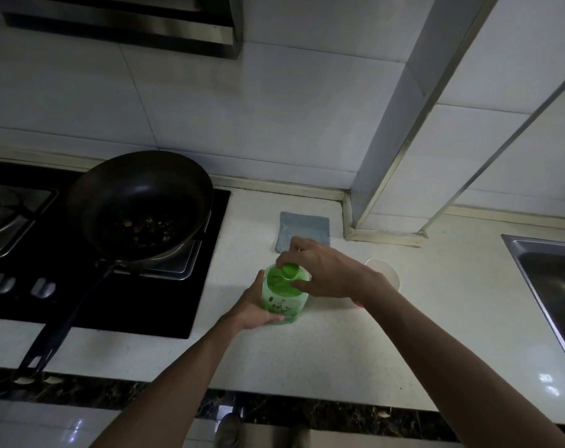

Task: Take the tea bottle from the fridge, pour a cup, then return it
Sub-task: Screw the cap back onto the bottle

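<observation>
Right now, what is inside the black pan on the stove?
Small yellowish-brown food bits lie in the bottom of the pan; dim light hides what they are. The burner beneath is covered.

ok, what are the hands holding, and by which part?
The tea bottle: left hand grips its lower body, right hand pinches the cap.

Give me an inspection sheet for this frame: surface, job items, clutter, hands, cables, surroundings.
Surface: pale counter, speckled.
Job's things: green tea bottle upright on the counter, cap on; white cup to its right, partly hidden by the wrist.
Clutter: folded blue cloth behind the bottle; pan with food scraps on the hob.
Grippers: left hand holds the bottle body; right hand grips the cap.
Cables: nothing seen.
Surroundings: tiled wall, sink at right, hood above.
</observation>
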Demonstrator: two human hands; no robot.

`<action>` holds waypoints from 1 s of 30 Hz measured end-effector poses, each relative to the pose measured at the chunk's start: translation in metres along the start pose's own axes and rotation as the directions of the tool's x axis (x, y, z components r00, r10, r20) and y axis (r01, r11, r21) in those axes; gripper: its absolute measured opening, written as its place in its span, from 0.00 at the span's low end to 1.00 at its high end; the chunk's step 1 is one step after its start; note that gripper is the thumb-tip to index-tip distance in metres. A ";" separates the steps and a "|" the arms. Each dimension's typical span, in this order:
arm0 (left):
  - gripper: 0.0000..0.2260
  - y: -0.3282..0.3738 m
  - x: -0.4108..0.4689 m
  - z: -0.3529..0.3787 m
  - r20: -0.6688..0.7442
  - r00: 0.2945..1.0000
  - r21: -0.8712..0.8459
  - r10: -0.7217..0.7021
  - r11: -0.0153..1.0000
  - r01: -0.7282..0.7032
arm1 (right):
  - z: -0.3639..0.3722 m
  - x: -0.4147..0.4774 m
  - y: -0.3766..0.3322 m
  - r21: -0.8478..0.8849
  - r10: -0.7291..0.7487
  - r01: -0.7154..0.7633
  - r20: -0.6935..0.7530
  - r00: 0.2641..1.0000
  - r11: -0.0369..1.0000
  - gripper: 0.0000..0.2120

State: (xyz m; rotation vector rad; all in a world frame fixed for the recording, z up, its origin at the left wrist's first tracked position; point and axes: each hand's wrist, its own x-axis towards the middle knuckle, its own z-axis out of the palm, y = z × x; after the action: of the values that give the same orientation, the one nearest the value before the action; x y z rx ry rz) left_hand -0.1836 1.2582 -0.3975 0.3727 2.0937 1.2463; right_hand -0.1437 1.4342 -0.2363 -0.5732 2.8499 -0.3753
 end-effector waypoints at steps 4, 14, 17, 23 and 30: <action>0.42 0.000 0.000 0.000 0.002 1.000 -0.007 -0.006 1.000 0.006 | 0.006 0.004 -0.006 -0.076 0.127 -0.136 -0.114 0.985 0.988 0.16; 0.43 -0.003 0.002 0.000 -0.001 1.000 -0.003 -0.007 1.000 0.007 | 0.007 -0.005 0.003 0.027 0.014 -0.013 -0.032 0.999 1.000 0.21; 0.42 -0.003 0.002 0.001 0.004 1.000 -0.007 -0.001 1.000 0.001 | 0.008 -0.002 0.001 -0.010 0.033 -0.034 -0.095 0.995 0.999 0.15; 0.43 -0.005 0.002 0.000 0.008 1.000 -0.053 0.007 0.999 -0.007 | 0.016 0.006 -0.007 -0.146 0.140 -0.167 -0.180 0.974 0.975 0.18; 0.42 -0.006 0.004 0.000 0.011 1.000 -0.064 0.014 0.998 -0.013 | 0.019 0.001 -0.001 -0.027 0.093 -0.099 -0.165 0.982 0.995 0.23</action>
State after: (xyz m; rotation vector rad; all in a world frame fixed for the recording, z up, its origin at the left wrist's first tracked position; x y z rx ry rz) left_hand -0.1860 1.2570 -0.4045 0.3649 2.0392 1.3132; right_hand -0.1397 1.4285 -0.2539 -0.4267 3.0329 -0.3717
